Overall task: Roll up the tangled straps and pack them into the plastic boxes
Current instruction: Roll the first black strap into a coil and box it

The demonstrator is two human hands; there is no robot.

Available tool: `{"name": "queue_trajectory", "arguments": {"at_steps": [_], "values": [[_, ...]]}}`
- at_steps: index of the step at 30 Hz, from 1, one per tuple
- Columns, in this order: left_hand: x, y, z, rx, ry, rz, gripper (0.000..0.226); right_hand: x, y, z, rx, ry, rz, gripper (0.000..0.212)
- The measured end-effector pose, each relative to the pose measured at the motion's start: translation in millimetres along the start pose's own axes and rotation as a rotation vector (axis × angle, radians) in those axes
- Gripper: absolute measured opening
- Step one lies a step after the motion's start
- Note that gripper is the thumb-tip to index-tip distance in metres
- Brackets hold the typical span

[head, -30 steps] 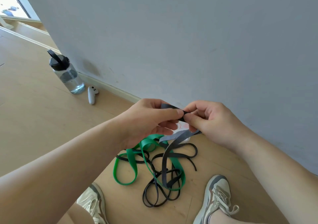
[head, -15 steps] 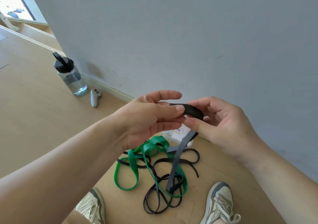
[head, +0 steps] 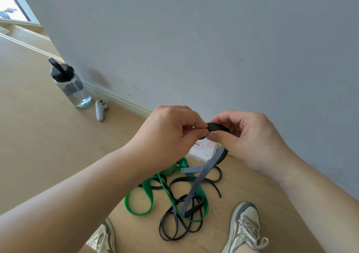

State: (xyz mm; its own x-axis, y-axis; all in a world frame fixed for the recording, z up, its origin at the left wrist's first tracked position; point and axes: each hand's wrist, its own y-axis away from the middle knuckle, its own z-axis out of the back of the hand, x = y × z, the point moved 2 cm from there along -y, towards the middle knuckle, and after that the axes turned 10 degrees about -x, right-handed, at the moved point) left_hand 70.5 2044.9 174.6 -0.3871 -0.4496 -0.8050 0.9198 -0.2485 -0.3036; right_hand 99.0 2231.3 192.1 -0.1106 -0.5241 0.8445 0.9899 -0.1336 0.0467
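A dark grey strap is partly wound into a small coil held up in front of the wall. My left hand pinches the coil's left side with curled fingers. My right hand grips its right side, thumb under the roll. The strap's loose tail hangs down to the floor. Below lies a tangle of a green strap and a black strap. A white plastic box sits by the wall, partly hidden behind my hands.
A clear water bottle with a black lid stands by the skirting board, with a white controller beside it. My two shoes rest on the wooden floor on either side of the tangle. The grey wall is close ahead.
My left fingers have curled down from stretched out to pinch the coil. The coil sits a little further wound, and the tail on the floor has shortened slightly.
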Motion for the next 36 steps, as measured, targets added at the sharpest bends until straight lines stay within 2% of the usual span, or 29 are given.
{"name": "queue_trajectory", "arguments": {"at_steps": [4,8,11,14,17,19,23,28,33,36], "values": [[0,1,0,0.035,0.008,0.011,0.009,-3,-1,2,-0.049,-0.072,-0.018,0.010],[1,6,-6,0.074,-0.051,-0.130,0.033,-6,-2,6,-0.069,-0.213,-0.116,0.006],[-1,5,-7,-0.052,-0.097,-0.208,0.022,-8,-2,3,-0.060,-0.254,-0.147,0.006],[-2,2,-4,-0.149,-0.110,-0.212,0.018,-11,-1,1,-0.048,-0.250,-0.153,0.005],[0,-1,-3,-0.177,-0.129,-0.199,0.013,-11,0,0,-0.051,-0.277,-0.138,0.021],[0,-2,-5,-0.197,-0.135,-0.184,0.011,-8,1,0,-0.094,-0.243,-0.076,0.023],[-1,-2,-6,-0.269,-0.130,-0.152,0.012,-3,5,-5,-0.152,-0.227,-0.040,0.003],[2,2,-11,-0.316,-0.025,-0.043,0.012,-1,8,-13,-0.172,-0.250,-0.054,0.011],[2,6,-13,-0.262,0.123,0.193,0.020,-4,8,-13,-0.190,-0.240,-0.048,0.010],[2,8,-14,-0.178,0.172,0.234,0.029,-5,5,-12,-0.227,-0.276,-0.057,0.010]]}}
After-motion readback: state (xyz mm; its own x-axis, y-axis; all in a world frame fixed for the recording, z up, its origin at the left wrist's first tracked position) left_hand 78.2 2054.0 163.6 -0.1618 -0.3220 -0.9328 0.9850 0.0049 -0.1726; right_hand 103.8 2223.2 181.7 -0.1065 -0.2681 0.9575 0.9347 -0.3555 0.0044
